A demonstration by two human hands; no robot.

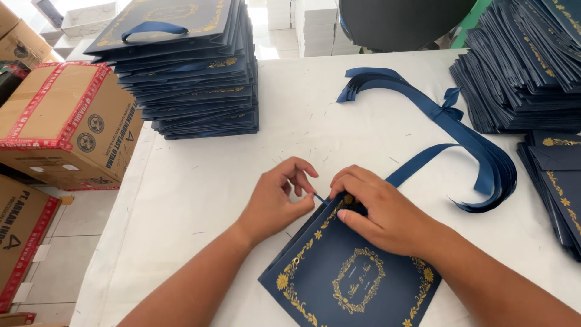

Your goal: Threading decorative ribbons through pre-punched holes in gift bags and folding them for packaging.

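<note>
Ribbon threading in hand: navy satin ribbon end [319,197] was pinched by left hand [279,200]; flat navy gold-printed paper bag [351,272], near desk's front edge, was pressed under right hand [378,209], fingers together. Pull-through judged next.

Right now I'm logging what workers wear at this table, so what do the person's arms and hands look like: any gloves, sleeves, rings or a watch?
Both are bare. The left hand and right hand wear no gloves, and no ring shows on the visible fingers. Both forearms are uncovered up to the picture's edge: no sleeve, watch, bracelet or wrist strap in view. The fingernails look short and unpainted.
</note>
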